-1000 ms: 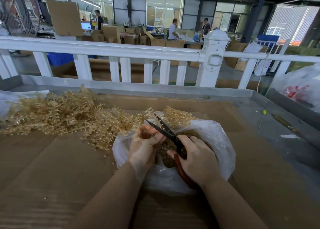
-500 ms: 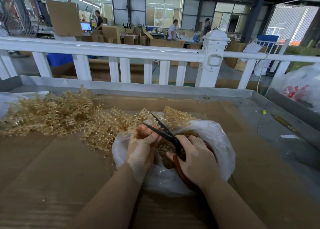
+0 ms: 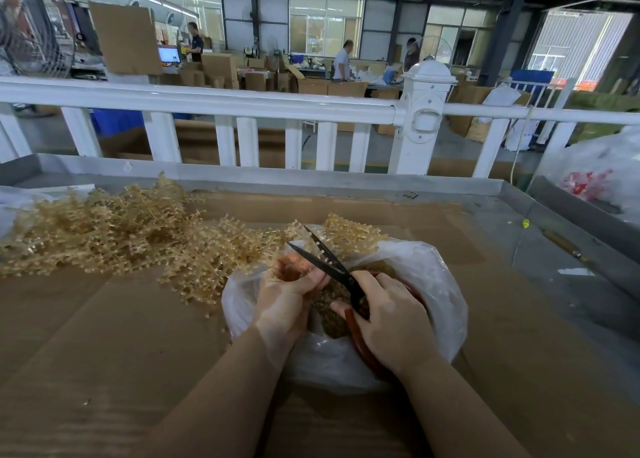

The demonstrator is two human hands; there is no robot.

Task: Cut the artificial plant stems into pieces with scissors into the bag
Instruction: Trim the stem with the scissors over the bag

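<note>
— Looking at the bottom of the frame, what is lying under the arms?

— Brown cardboard [image 3: 104,353] is covering the worktop, running up to a grey metal edge [image 3: 311,180] across the middle. Behind that a white railing [image 3: 221,101] is crossing the whole frame, and beyond it a warehouse hall is showing, with stacked cartons [image 3: 221,66] and three people standing at benches at upper centre.

— What else is sitting around?

— A heap of pale golden artificial plant stems [image 3: 104,236] is spreading over the cardboard at centre left, reaching the bag. At the right edge another plastic bag [image 3: 599,177] with red inside is bulging into view.

— And the hands?

— At lower centre a clear plastic bag [image 3: 443,284] is lying open with cut pieces [image 3: 329,305] piling inside. The left hand [image 3: 287,302] is curling round a bunch of stems just over the bag's mouth. The right hand [image 3: 391,319] is gripping the red handles of the scissors [image 3: 332,267], whose dark blades are gaping apart, pointing up-left beside the left hand's fingers.
</note>
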